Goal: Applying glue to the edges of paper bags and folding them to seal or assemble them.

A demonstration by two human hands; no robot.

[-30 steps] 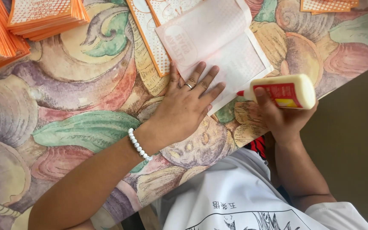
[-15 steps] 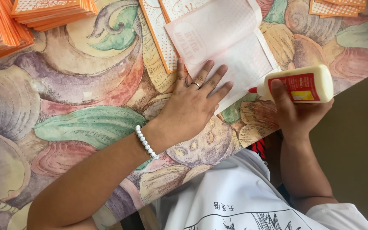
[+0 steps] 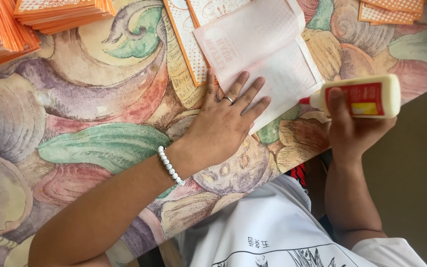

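My left hand [image 3: 226,121] lies flat with fingers spread on the near corner of a folded white paper sheet [image 3: 268,54] patterned with faint orange dots. A ring is on one finger and a white bead bracelet [image 3: 170,165] is on the wrist. My right hand [image 3: 354,131] grips a cream glue bottle [image 3: 359,97] with a red label, held sideways. Its red nozzle touches the paper's right edge. The upper flap of the sheet is folded over.
Orange-edged cards [image 3: 186,44] lie under the sheet. Stacks of orange cards sit at the top left [image 3: 35,20] and top right [image 3: 391,10]. The tablecloth [image 3: 85,113] has a colourful swirling pattern. The table edge runs diagonally at the lower right.
The glue bottle has moved slightly right and up along the paper's edge. My left hand stays pressed on the sheet.
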